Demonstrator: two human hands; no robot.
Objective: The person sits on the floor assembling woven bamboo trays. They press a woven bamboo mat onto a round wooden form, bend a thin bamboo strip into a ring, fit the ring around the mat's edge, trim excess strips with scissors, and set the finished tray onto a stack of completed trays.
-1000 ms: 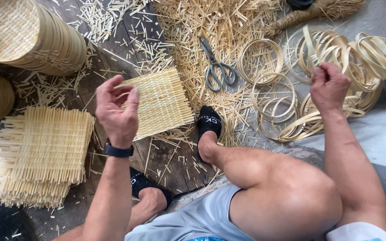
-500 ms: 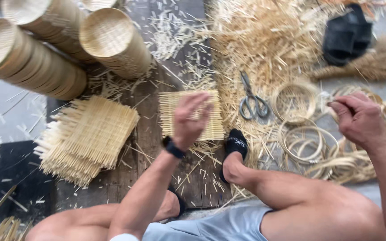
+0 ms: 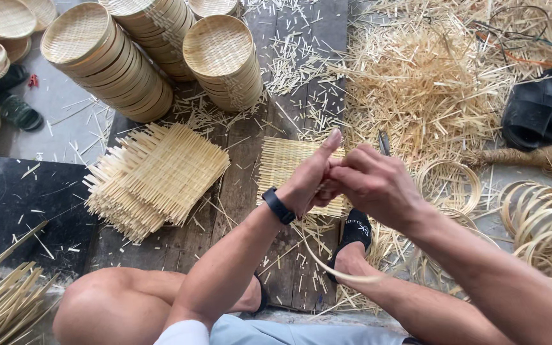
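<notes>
Bamboo strip (image 3: 336, 268) curving down from joined left hand (image 3: 311, 182), right hand (image 3: 371, 185) fingers.

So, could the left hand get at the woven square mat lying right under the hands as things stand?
Probably yes: the left hand hovers just above the woven square mat, whose top is bare; but it is pressed against the right hand, so it would need to let go first.

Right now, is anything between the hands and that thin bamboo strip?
No. The left hand and right hand meet above the woven mat, already pinching the bamboo strip, which curves down toward the foot; nothing visible comes between.
</notes>
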